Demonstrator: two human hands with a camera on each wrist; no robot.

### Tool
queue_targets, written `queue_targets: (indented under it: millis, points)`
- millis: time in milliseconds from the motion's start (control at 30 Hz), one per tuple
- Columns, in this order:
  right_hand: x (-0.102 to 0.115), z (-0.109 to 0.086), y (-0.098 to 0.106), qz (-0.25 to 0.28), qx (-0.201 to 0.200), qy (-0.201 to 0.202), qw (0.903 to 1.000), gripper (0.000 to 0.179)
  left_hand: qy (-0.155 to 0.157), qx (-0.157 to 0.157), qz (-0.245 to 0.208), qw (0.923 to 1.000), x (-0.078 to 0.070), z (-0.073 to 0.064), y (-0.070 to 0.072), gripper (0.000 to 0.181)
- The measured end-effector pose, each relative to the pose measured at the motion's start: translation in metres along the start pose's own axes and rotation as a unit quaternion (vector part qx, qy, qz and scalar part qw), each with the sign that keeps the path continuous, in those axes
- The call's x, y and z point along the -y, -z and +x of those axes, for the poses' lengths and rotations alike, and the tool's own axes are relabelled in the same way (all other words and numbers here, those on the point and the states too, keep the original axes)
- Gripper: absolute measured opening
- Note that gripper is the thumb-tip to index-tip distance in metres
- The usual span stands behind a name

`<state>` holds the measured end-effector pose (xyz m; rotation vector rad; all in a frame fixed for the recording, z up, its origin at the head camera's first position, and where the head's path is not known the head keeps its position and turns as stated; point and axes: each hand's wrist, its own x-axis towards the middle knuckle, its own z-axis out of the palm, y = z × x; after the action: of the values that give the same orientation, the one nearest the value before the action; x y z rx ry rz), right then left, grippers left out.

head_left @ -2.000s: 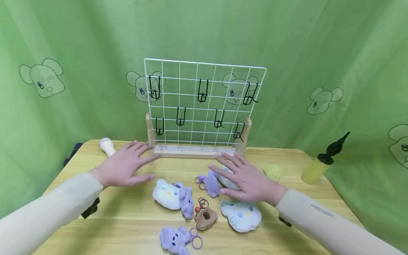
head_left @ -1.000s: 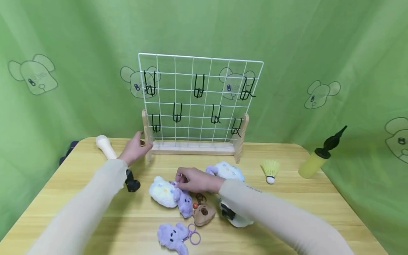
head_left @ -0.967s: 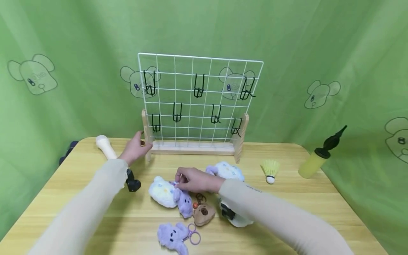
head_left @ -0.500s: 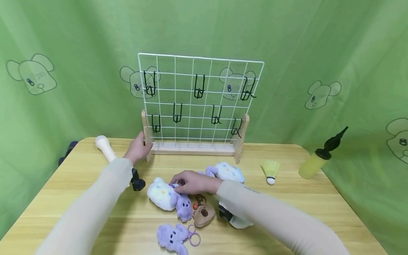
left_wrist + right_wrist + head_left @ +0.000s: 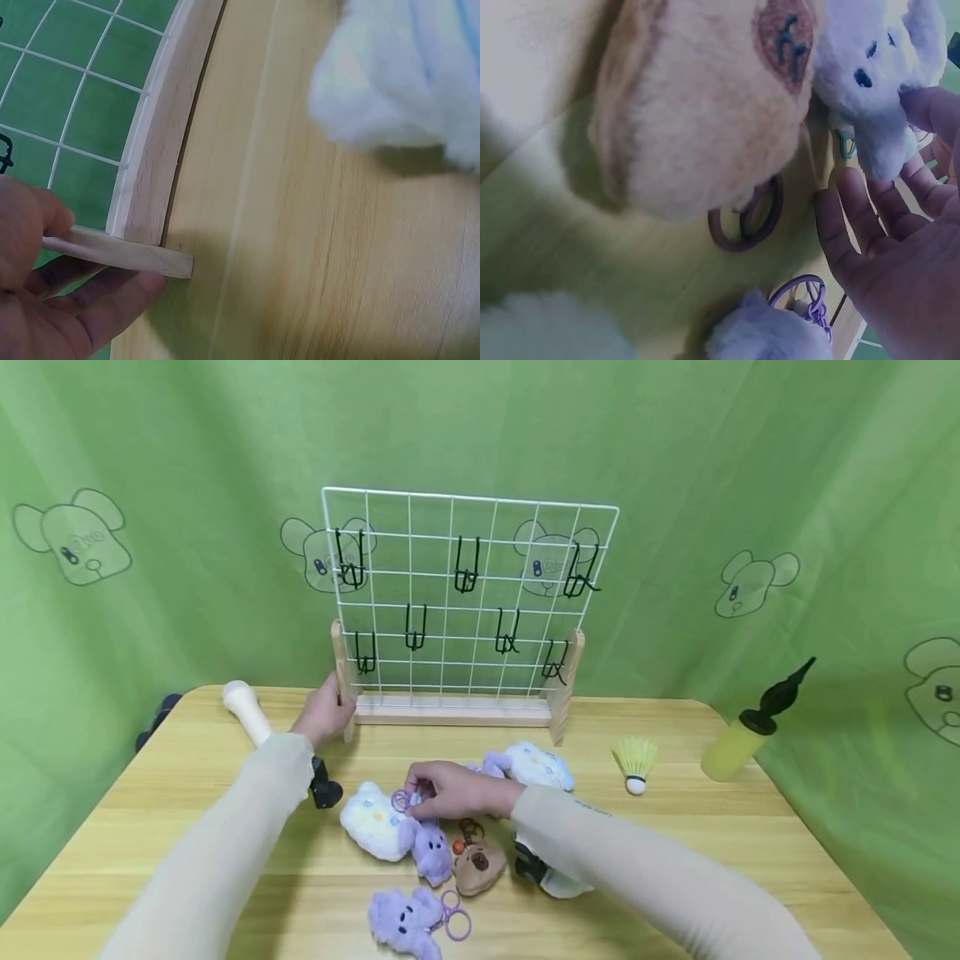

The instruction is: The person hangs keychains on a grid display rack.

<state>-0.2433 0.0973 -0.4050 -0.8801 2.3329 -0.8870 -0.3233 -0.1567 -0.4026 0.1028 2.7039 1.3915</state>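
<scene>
My left hand [image 5: 327, 713] grips the left wooden upright [image 5: 120, 253] of a white wire grid rack [image 5: 450, 585], thumb on one side and fingers on the other. In the middle of the table, my right hand [image 5: 459, 789] pinches the top of a purple plush keychain [image 5: 432, 852] by its purple ring [image 5: 402, 800]. In the right wrist view the thumb lies against this purple plush [image 5: 877, 90], with the fingers behind it. A white cat plush [image 5: 375, 822] touches it on the left. A brown plush keychain [image 5: 480, 865] lies close on its right.
Several black hooks [image 5: 466, 578] hang on the grid. Another purple plush [image 5: 405, 920] lies in front, and a white plush [image 5: 537, 767] behind the right hand. Another white plush [image 5: 564, 885] is partly under the right forearm. A shuttlecock [image 5: 635, 764], yellow pump [image 5: 733, 747] and white microphone-shaped object [image 5: 247, 710] stand around.
Both hands came down from hovering open: the left closed round the rack's upright, the right onto the middle purple plush. The purple and white plushes shifted slightly left and nearer, and the ring lifted into view.
</scene>
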Motion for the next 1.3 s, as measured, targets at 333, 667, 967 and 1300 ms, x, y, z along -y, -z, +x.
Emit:
queue_targets:
  millis: [333,667,967,1300]
  points:
    - [-0.006,-0.004,0.002,0.030,0.001,0.012,0.9995,0.007,0.004,0.000,-0.005,1.0000,0.002,-0.002,-0.002,0.065]
    - [-0.004,-0.012,0.014,0.110,-0.049,0.017,0.9926,0.017,-0.001,-0.006,0.009,0.9999,0.002,-0.002,-0.003,0.065]
    - [0.008,-0.013,0.040,0.162,-0.122,0.036,0.9785,0.014,0.000,-0.011,0.005,0.9999,0.003,0.001,-0.003,0.065]
    - [0.054,0.002,0.075,0.148,-0.210,0.064,0.9643,0.017,-0.009,-0.012,0.011,0.9998,0.003,0.000,-0.003,0.065]
